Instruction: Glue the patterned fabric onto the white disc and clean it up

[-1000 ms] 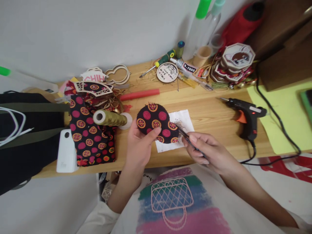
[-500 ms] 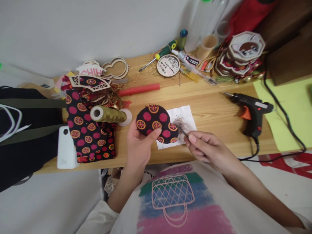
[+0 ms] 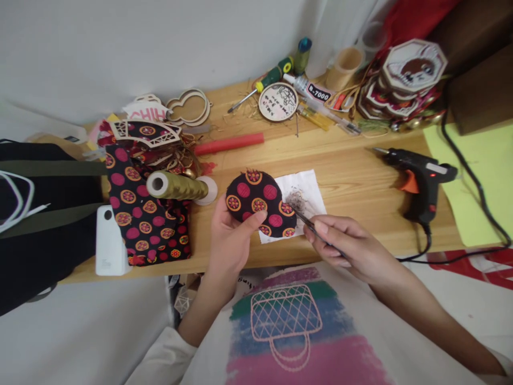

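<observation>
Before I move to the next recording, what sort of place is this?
Probably a craft workspace: a glue gun, a B-7000 tube and patterned fabric lie on a wooden table.

A pale wall point(image 3: 120, 48) stands behind the wood-grained table point(image 3: 344, 176); the light is soft, shadows faint.

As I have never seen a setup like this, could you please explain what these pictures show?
There is no machine, only a person's bare hands. Every picture comes from a camera worn on the head, looking forward and down. The left hand holds a two-lobed piece faced with patterned black fabric; the right hand holds a slim dark tool, its tip by the piece's edge. Beneath, a white sheet lies on a wooden table. Nearby are a glue gun, a spool and patterned cloth.
</observation>
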Tool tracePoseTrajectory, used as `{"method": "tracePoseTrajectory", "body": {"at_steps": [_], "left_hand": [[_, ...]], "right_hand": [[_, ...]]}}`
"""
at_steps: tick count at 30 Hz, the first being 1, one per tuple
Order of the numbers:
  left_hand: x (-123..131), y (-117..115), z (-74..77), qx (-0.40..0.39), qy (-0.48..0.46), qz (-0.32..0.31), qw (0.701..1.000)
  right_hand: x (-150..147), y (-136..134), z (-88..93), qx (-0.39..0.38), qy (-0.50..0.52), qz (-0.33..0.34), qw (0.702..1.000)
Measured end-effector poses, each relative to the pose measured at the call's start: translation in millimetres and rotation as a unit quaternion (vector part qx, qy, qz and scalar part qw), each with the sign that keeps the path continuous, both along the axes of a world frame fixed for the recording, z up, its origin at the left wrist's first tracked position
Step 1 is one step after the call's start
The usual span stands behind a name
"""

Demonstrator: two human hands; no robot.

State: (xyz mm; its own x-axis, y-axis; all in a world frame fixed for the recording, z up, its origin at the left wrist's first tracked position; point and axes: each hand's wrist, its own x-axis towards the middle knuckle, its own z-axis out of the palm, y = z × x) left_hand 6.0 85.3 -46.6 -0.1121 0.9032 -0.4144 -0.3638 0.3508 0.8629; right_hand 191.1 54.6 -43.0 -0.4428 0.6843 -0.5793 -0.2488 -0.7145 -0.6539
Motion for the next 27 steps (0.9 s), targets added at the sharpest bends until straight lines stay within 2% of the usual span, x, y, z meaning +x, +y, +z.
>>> {"method": "tracePoseTrajectory", "body": {"at_steps": [10, 27], "left_hand": [[-0.6, -3.1, -0.6, 0.012, 0.031, 0.003, 0.999], [-1.5, -5.4, -1.0, 0.006, 0.015, -0.009, 1.000]], "right_hand": [[6.7, 0.2, -0.3, 0.028, -0.017, 0.033, 0.999], [6.9, -2.9, -3.5, -0.014, -0.015, -0.003, 1.000]]}}
